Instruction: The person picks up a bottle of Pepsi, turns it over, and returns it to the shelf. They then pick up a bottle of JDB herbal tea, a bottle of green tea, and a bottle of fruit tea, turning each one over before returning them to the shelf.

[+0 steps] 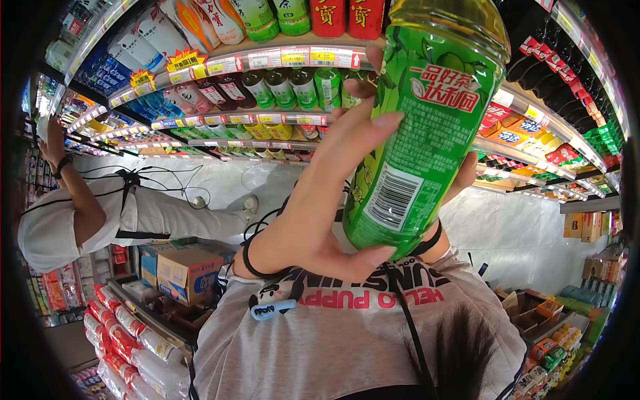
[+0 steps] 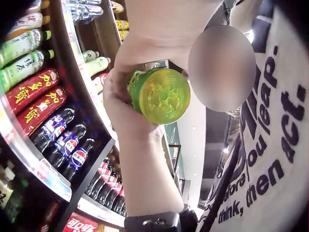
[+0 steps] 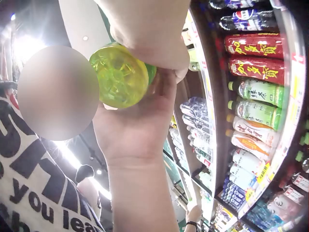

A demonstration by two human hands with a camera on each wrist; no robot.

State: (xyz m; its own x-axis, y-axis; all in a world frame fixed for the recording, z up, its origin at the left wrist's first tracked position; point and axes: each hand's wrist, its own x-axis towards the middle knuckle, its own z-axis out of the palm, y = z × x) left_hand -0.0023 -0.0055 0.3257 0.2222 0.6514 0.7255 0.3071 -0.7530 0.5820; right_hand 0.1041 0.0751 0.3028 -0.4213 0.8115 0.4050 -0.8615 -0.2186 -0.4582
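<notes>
Both the left hand and right hand are curling their fingers round a green tea bottle (barcode showing between them), holding it clear of the drinks shelf beyond the fingertips, not yet set down

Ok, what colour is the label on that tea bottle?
The tea bottle has a bright green label with a red banner; best in head view.
</notes>
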